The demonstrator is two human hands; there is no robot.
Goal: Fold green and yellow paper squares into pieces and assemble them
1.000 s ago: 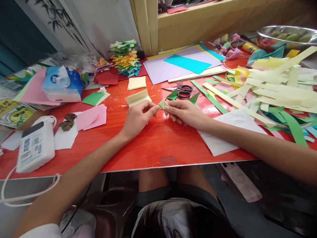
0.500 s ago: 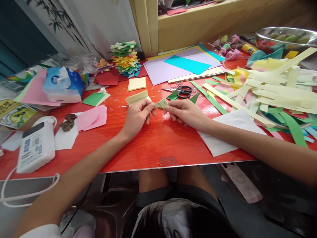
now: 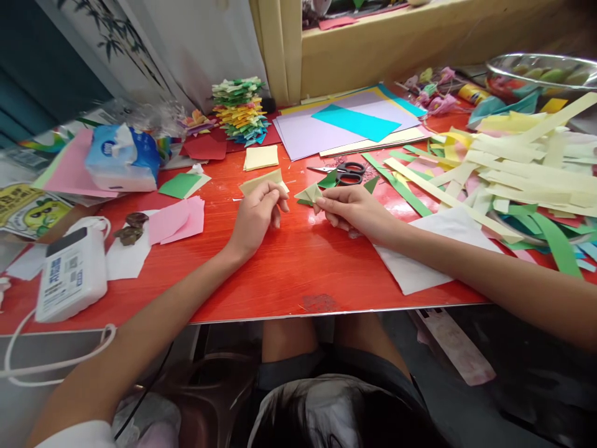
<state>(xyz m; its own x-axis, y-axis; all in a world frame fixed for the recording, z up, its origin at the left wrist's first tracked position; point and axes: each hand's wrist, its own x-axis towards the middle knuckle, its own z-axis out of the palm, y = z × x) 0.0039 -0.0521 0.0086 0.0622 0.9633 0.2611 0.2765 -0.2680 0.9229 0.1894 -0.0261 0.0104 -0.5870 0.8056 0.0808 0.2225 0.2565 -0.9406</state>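
Between the thumb and fingers of my right hand [image 3: 357,210] is a small folded paper [image 3: 308,192], pale yellow with pointed corners. My left hand [image 3: 255,219] is apart from it, fingers loosely curled with nothing seen in them. Just behind that hand lies a creased cream paper [image 3: 261,181], partly hidden by the fingers. Green folded pieces [image 3: 329,179] lie behind the right hand, beside black-handled scissors [image 3: 349,173]. A stack of cream paper squares [image 3: 260,157] sits farther back.
Cut paper strips [image 3: 527,158] are heaped at the right, near a metal bowl [image 3: 550,62]. White paper [image 3: 426,258] lies under my right forearm. To the left are pink papers [image 3: 177,220], a white device [image 3: 72,274] and a tissue pack [image 3: 122,160]. A folded-paper stack [image 3: 240,112] stands behind.
My left hand has let go of the folded paper and moved slightly left, opening a gap. The right hand still holds the paper. The view has shifted a little.
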